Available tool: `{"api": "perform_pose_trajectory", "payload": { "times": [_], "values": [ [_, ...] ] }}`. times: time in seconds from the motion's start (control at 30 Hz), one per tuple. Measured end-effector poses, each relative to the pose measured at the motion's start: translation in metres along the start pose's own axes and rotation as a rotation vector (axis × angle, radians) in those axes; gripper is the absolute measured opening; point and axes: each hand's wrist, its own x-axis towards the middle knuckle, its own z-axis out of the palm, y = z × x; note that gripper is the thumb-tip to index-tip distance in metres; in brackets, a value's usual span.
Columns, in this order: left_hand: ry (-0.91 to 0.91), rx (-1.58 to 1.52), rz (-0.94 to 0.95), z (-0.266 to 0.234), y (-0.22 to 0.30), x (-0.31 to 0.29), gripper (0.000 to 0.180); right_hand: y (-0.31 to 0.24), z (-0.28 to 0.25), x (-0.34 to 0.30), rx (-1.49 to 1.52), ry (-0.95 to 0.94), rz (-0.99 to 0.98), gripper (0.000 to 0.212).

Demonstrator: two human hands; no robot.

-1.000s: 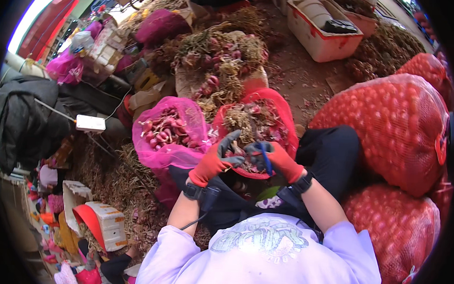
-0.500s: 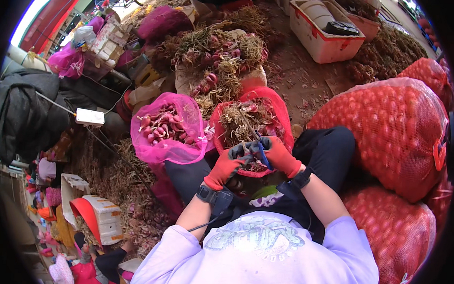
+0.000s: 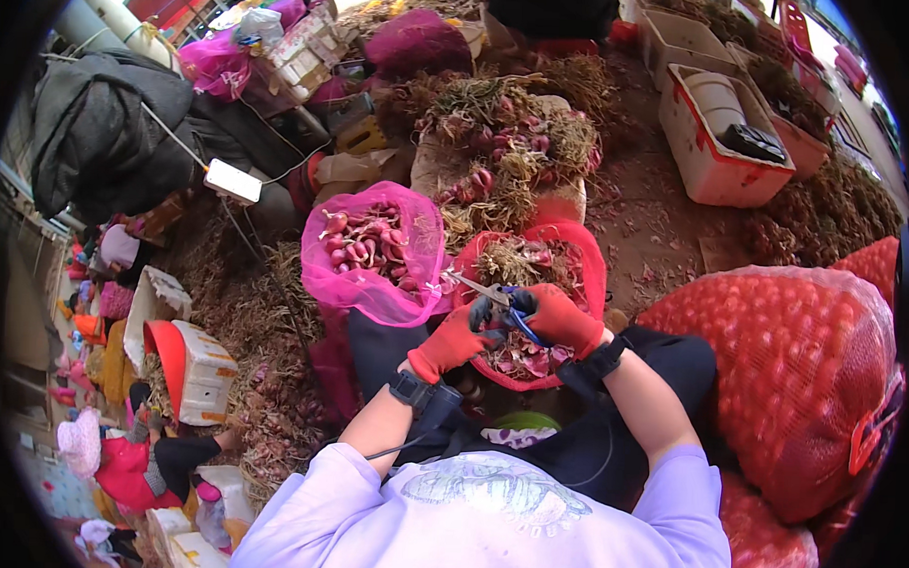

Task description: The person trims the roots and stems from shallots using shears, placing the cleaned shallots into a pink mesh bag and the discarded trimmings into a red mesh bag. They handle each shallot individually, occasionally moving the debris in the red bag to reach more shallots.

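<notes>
My right hand [image 3: 560, 320], in a red glove with dark fingertips, is closed round the blue handles of a pair of scissors [image 3: 488, 290]. The blades reach up and left past my left hand [image 3: 450, 342], gloved alike, whose fingers are curled together just beside them. What those fingers hold, if anything, is hidden. Under both hands a red mesh bag [image 3: 597, 279] stands between my legs, with dry stalks and loose shallot skins [image 3: 524, 357] in it. To its left, an open pink mesh bag [image 3: 319, 289] holds trimmed red shallots [image 3: 368, 249].
Ahead lies a heap of shallots with dried tops [image 3: 520, 136]. Full red mesh sacks [image 3: 772, 365] crowd my right side. White foam boxes [image 3: 714, 158] stand at the far right. On the left are a white power box [image 3: 234, 181] on a cable and a person in red [image 3: 133, 468].
The whole view has shifted, so the bags and heap sit farther right and lower. The scissors have swung to point more leftward, and their blades now show across my left fingertips.
</notes>
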Motion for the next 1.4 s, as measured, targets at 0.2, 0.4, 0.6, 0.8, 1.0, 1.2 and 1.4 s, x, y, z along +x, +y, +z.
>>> {"api": "perform_pose_trajectory", "payload": {
  "times": [0.2,0.4,0.6,0.8,1.0,1.2,1.4],
  "values": [
    [0.209,-0.009,-0.261,0.006,0.007,0.01,0.052,0.02,0.006,-0.006,0.327,0.057,-0.005,0.021],
    [0.135,0.055,-0.039,0.012,-0.015,0.011,0.063,0.017,-0.01,-0.008,0.157,0.182,0.001,0.025],
    [0.178,0.247,0.031,0.03,0.004,0.014,0.038,0.027,0.004,-0.006,-0.129,0.183,-0.082,0.033],
    [0.22,0.068,-0.148,0.032,-0.013,0.017,0.024,0.056,0.015,-0.004,0.23,0.128,-0.119,0.023],
    [0.176,-0.657,-0.248,0.038,0.004,0.007,0.029,0.02,-0.011,-0.012,0.725,0.117,0.207,0.014],
    [0.238,-0.709,-0.154,0.034,0.002,-0.001,0.024,0.021,-0.005,-0.011,0.721,0.072,0.233,0.01],
    [0.427,-0.817,-0.171,0.031,-0.034,-0.005,0.021,-0.013,-0.008,-0.025,0.769,-0.038,0.19,0.018]
  ]
}}
